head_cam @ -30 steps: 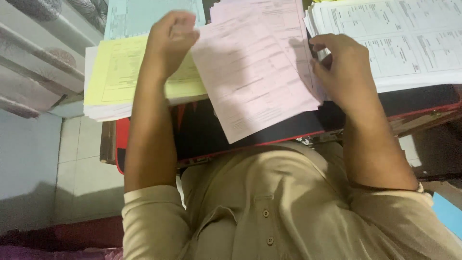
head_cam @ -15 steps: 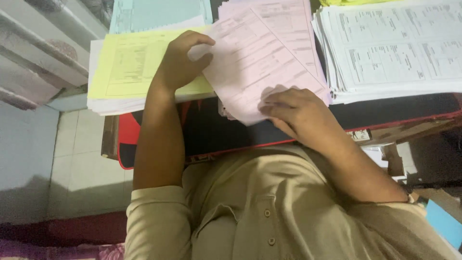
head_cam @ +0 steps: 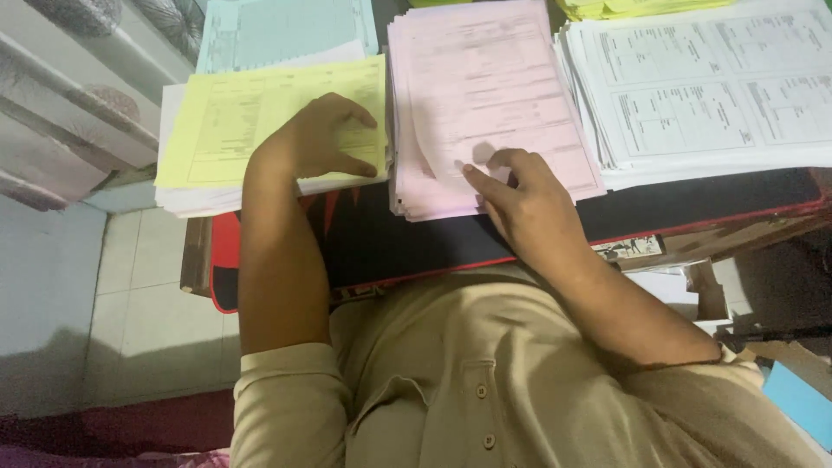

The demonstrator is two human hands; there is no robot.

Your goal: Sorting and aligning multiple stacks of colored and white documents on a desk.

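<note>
Pink paper stack [head_cam: 485, 95] lies under right hand [head_cam: 520, 195], fingers loosely spread; left hand [head_cam: 321, 139], curled, empty, rests on yellow paper stack [head_cam: 234, 121] beside it.

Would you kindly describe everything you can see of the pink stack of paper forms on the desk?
The pink stack is a thick pile of thin printed forms, faintly lined with boxes, lying flat on the dark desk mat between a yellow stack and a white stack. Its near edges look slightly uneven. The right hand rests fingertips on its near part; the left hand lies on the yellow stack beside it.
</note>
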